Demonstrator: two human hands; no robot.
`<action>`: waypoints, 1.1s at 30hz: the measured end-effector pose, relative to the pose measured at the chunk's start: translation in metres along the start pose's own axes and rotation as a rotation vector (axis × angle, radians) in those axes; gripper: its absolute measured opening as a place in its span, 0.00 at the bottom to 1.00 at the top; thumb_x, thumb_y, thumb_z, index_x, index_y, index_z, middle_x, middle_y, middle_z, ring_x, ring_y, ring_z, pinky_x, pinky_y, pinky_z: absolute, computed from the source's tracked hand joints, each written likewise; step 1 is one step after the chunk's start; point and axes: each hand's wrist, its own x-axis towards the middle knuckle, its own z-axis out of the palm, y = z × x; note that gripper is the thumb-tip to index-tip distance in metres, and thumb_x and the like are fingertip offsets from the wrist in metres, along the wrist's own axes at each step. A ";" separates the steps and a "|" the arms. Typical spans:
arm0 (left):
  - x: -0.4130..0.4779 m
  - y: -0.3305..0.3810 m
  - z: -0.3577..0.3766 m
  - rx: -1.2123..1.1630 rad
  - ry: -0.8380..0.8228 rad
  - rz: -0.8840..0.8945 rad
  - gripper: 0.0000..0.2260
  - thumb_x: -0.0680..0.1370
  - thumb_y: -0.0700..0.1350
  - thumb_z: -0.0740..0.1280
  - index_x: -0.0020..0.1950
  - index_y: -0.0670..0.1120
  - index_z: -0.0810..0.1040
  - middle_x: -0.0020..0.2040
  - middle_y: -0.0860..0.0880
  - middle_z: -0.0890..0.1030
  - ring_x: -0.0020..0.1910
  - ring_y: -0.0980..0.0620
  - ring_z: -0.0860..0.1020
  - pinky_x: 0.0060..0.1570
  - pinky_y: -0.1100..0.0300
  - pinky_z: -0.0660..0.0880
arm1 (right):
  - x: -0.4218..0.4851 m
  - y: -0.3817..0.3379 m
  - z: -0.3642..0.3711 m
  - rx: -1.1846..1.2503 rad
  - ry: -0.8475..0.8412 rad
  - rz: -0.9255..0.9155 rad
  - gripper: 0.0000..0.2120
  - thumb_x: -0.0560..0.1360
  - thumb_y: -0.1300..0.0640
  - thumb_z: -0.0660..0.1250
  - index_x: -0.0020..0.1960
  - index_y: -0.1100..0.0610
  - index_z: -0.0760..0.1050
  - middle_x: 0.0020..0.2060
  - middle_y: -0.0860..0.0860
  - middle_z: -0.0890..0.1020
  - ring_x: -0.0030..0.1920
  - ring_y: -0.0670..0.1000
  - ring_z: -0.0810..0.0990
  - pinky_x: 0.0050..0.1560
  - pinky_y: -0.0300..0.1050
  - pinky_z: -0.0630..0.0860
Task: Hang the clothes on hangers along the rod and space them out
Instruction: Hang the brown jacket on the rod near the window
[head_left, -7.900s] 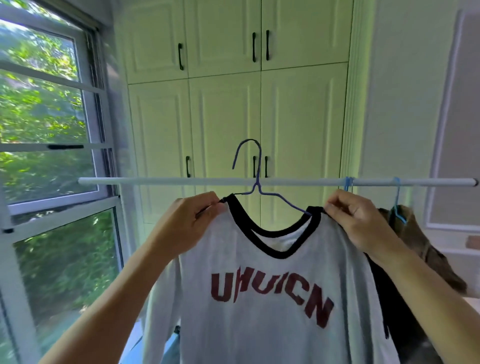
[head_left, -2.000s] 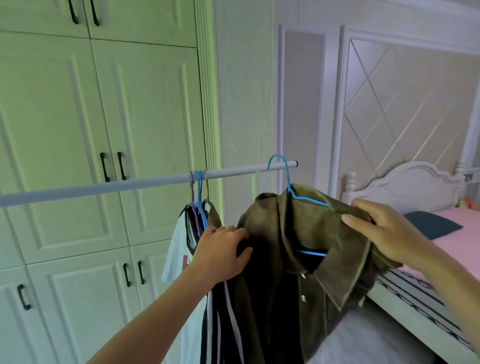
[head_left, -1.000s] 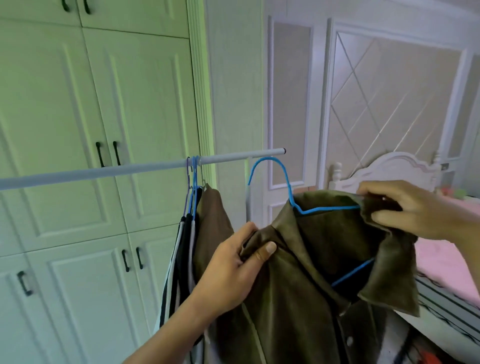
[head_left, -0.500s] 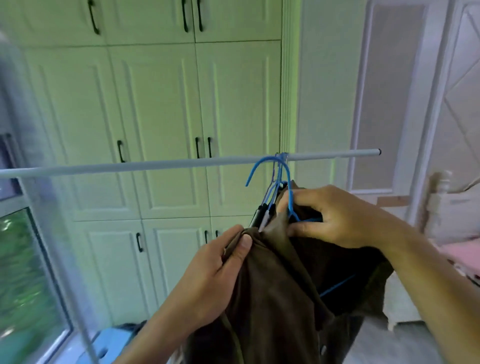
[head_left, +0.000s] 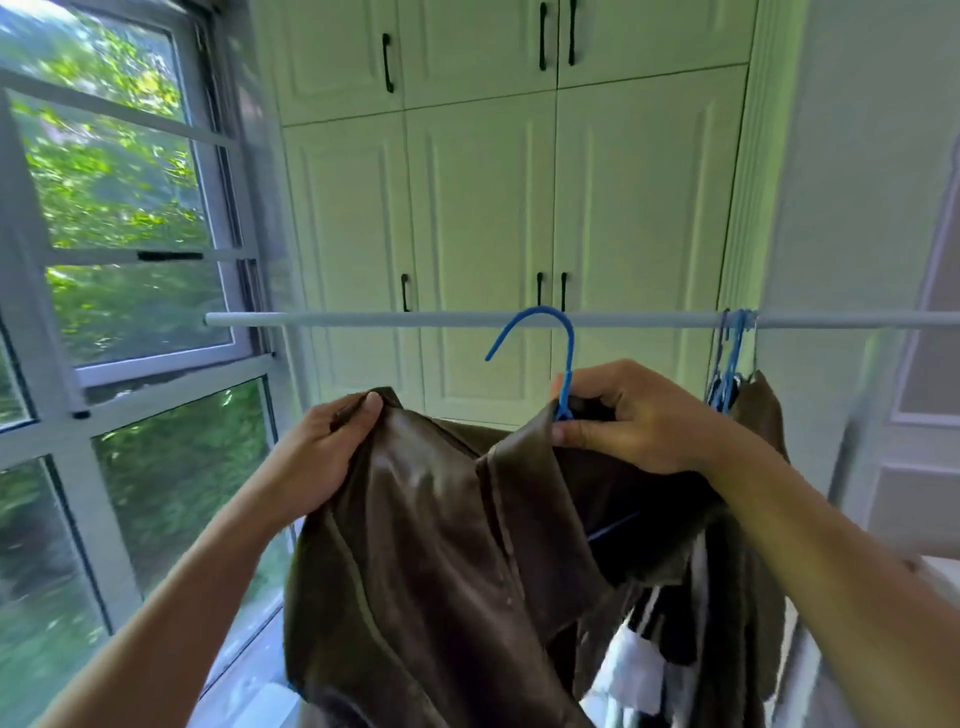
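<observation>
Right hand (head_left: 639, 421): fingers curled and clamped round the neck of the blue hanger (head_left: 571, 358), just below its hook, with the collar of the olive-brown jacket (head_left: 441, 545) pinched in the same grasp. Holding hanger and collar together probably keeps the garment from sliding off while the hook is steered.

Left hand (head_left: 322, 452): closed on the jacket's left shoulder, thumb on top and fingers beneath. It lifts that side level with the collar, apparently to take the weight and keep the shoulder seated on the hidden hanger arm. A short blue length of the hanger shows inside the jacket, right of centre.

The hook's crown stands at the height of the rod (head_left: 363, 318), near the middle of the rod's visible span, with its open end pointing left. Whether it already bears on the rod or only lies in front of it cannot be told.

Far right on the rod: bunched hangers (head_left: 730, 358), touching one another, carry hung garments (head_left: 763, 415) packed together. The jacket is held well left of them, consistent with spacing the load. The rod to the left of the hook is bare.

Beyond: a white wardrobe (head_left: 478, 208); at left, a window (head_left: 130, 208).
</observation>
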 end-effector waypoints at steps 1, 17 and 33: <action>0.008 -0.010 -0.009 -0.049 -0.011 -0.062 0.17 0.82 0.56 0.61 0.49 0.48 0.85 0.42 0.51 0.88 0.41 0.58 0.83 0.47 0.61 0.79 | 0.007 -0.002 0.004 0.011 -0.004 -0.025 0.04 0.78 0.62 0.72 0.51 0.58 0.85 0.42 0.45 0.86 0.44 0.45 0.84 0.50 0.39 0.77; 0.011 -0.023 -0.062 0.142 -0.545 -0.223 0.32 0.74 0.75 0.58 0.58 0.51 0.83 0.52 0.52 0.86 0.50 0.52 0.83 0.55 0.55 0.79 | 0.095 0.015 0.097 0.038 0.046 -0.036 0.06 0.78 0.61 0.73 0.48 0.50 0.83 0.37 0.43 0.84 0.41 0.41 0.81 0.47 0.37 0.74; -0.018 -0.047 -0.070 0.305 -0.110 0.288 0.19 0.78 0.66 0.64 0.38 0.52 0.74 0.30 0.58 0.66 0.30 0.61 0.64 0.30 0.60 0.63 | 0.097 0.088 0.075 0.935 -0.285 0.256 0.25 0.80 0.39 0.61 0.59 0.58 0.83 0.47 0.55 0.85 0.49 0.52 0.84 0.56 0.46 0.79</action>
